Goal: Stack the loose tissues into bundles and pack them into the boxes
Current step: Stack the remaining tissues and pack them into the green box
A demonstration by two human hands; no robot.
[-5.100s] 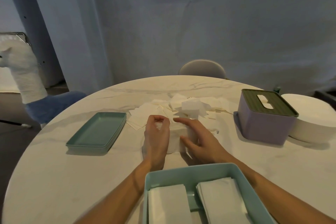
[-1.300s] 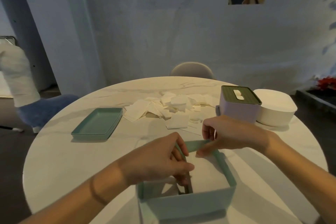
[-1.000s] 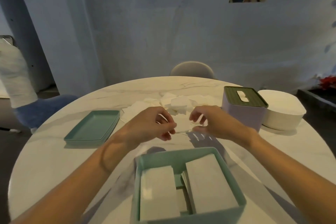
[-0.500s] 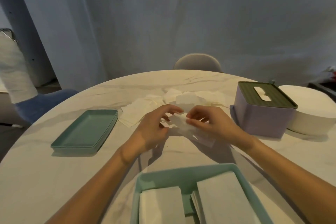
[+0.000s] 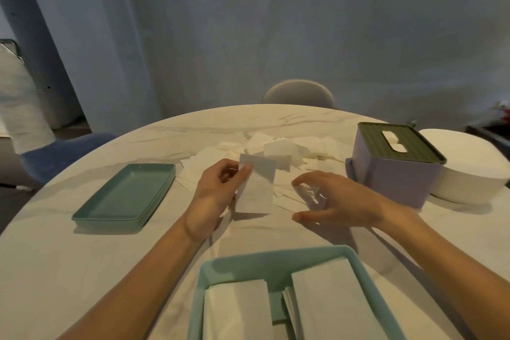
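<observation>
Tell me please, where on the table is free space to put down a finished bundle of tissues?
Bare marble lies between the teal lid and the open teal box, under the left forearm, and along the table's far edge. It is crowded around the loose tissue pile, between both hands, and beside the purple tissue box.

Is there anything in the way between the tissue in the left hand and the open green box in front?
Nothing visible. The tissue, pinched by the left hand, has only bare table before the green box.
</observation>
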